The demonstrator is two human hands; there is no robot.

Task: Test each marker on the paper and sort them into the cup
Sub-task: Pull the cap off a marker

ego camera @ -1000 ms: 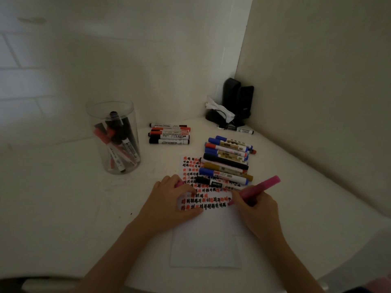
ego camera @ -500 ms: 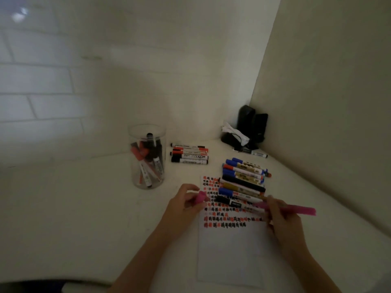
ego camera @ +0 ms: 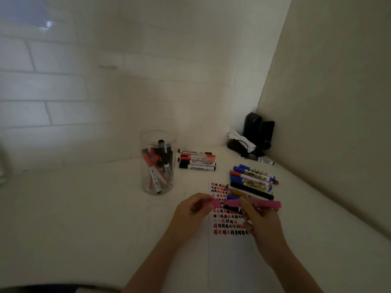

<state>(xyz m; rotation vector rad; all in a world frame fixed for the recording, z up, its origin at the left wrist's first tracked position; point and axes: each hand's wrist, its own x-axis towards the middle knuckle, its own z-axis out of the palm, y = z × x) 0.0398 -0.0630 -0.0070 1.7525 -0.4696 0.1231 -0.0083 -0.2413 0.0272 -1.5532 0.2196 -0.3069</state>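
Observation:
My right hand [ego camera: 259,224] grips a pink marker [ego camera: 267,204] held level above the paper [ego camera: 230,256], its tip pointing left. My left hand [ego camera: 190,210] pinches the pink cap [ego camera: 212,203] just left of that tip; cap and tip are nearly touching. The white paper carries rows of red and black test marks across its upper half. A clear cup [ego camera: 158,162] with several red and black markers stands to the upper left of the paper.
A pile of blue, red, black and gold markers [ego camera: 251,182] lies on the paper's upper right. Several red and black markers [ego camera: 197,159] lie in a row right of the cup. Black objects with a white tissue [ego camera: 252,134] fill the corner by the right wall.
The right hand lifted the pink marker off the paper and turned it level. The left hand rose from the paper with the cap and brought it to the tip. The camera view tilted up.

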